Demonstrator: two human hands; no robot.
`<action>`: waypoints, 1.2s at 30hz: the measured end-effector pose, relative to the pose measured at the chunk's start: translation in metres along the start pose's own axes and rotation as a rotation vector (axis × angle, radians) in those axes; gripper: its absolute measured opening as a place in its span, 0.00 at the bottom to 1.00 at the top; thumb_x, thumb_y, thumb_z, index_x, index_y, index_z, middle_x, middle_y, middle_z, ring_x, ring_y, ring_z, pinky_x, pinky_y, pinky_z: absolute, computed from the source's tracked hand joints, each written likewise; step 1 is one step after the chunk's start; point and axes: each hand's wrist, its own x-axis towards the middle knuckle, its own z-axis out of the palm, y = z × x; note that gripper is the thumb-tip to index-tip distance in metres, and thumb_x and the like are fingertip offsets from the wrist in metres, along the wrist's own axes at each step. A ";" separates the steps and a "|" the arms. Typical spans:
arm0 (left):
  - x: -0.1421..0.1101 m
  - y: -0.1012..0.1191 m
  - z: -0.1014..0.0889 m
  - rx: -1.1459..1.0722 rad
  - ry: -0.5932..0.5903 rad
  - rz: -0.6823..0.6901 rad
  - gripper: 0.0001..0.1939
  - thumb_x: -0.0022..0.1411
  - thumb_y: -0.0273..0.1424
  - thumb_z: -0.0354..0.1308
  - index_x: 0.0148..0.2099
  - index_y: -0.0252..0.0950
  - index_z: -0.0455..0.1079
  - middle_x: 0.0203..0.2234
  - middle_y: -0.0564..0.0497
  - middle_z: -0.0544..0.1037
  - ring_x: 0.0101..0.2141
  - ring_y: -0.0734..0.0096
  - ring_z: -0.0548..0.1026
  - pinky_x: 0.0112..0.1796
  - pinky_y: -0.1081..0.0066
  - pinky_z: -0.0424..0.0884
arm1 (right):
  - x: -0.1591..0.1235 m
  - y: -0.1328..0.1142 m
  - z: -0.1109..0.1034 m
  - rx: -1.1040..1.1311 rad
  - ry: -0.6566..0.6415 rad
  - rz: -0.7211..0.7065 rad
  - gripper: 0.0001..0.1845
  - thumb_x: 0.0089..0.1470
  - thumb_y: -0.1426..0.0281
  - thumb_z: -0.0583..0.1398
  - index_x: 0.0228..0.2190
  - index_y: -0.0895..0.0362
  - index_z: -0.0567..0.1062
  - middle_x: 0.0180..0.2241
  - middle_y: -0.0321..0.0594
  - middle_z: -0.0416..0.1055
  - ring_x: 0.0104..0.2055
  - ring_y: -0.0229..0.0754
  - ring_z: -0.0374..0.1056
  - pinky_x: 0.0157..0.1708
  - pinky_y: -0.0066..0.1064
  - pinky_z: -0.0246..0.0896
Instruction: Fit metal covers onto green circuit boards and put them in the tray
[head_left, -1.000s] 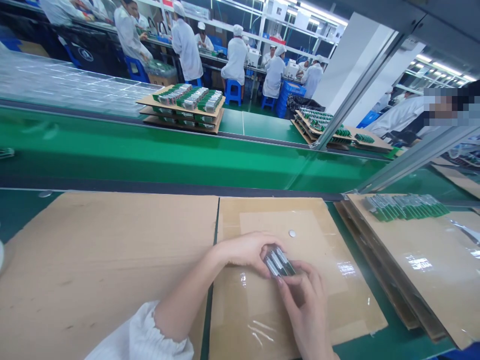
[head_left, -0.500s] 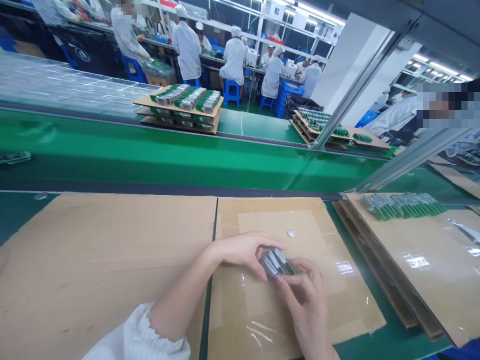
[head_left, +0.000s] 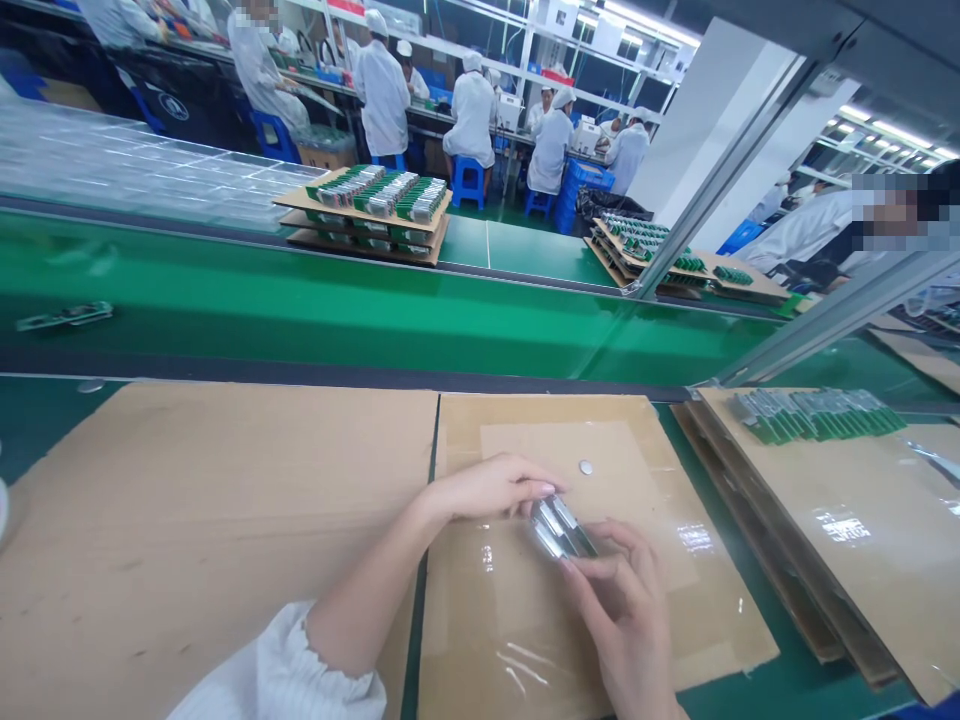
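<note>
Over the taped cardboard sheet, a small circuit board [head_left: 562, 527] with long silver metal parts is tilted between my two hands. My left hand [head_left: 499, 488] has its thumb and fingers closed at the board's upper left end. At the lower right end, my right hand [head_left: 626, 600] pinches it between thumb and fingers. My fingers cover part of the board, and its far side is hidden. Just beyond the hands a small round silver disc [head_left: 586, 467] lies on the cardboard sheet [head_left: 465, 640].
Another cardboard sheet [head_left: 225, 480] lies left. On the right, stacked cardboard [head_left: 810, 480] carries a row of green boards [head_left: 817, 415]. A green conveyor belt [head_left: 360, 320] runs behind, with one circuit board [head_left: 65, 316]. Beyond it stand loaded board stacks [head_left: 375, 195] and a metal post [head_left: 712, 170]. Co-workers sit farther back.
My left thumb has moved from the board's near left side up to its upper end. The board on the belt has travelled right. The view has shifted slightly.
</note>
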 end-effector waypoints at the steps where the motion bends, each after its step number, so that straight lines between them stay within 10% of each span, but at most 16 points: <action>1: 0.000 -0.001 0.000 -0.004 0.000 -0.003 0.21 0.64 0.35 0.49 0.54 0.31 0.69 0.29 0.49 0.71 0.26 0.75 0.66 0.28 0.74 0.63 | 0.000 -0.001 0.001 0.007 0.006 -0.010 0.09 0.56 0.64 0.60 0.26 0.52 0.75 0.43 0.43 0.65 0.51 0.52 0.59 0.50 0.48 0.53; 20: -0.001 -0.002 -0.001 -0.046 0.004 -0.038 0.19 0.58 0.30 0.55 0.52 0.37 0.71 0.44 0.47 0.76 0.29 0.74 0.68 0.26 0.75 0.61 | 0.006 0.003 0.007 -0.073 -0.053 -0.074 0.06 0.56 0.66 0.60 0.28 0.51 0.74 0.43 0.42 0.62 0.50 0.51 0.58 0.48 0.49 0.53; 27: -0.001 -0.001 -0.004 -0.023 0.033 -0.012 0.16 0.60 0.32 0.54 0.50 0.37 0.72 0.47 0.47 0.75 0.44 0.66 0.71 0.42 0.71 0.64 | 0.007 0.000 0.007 -0.127 -0.051 -0.085 0.06 0.57 0.67 0.58 0.28 0.53 0.70 0.43 0.43 0.62 0.49 0.51 0.58 0.46 0.47 0.55; 36: -0.007 -0.008 -0.009 0.056 -0.005 0.025 0.30 0.36 0.35 0.73 0.41 0.40 0.63 0.31 0.57 0.64 0.31 0.75 0.63 0.30 0.75 0.61 | 0.008 -0.005 0.003 -0.065 -0.064 0.003 0.05 0.58 0.64 0.57 0.33 0.53 0.69 0.43 0.44 0.64 0.49 0.50 0.60 0.47 0.45 0.55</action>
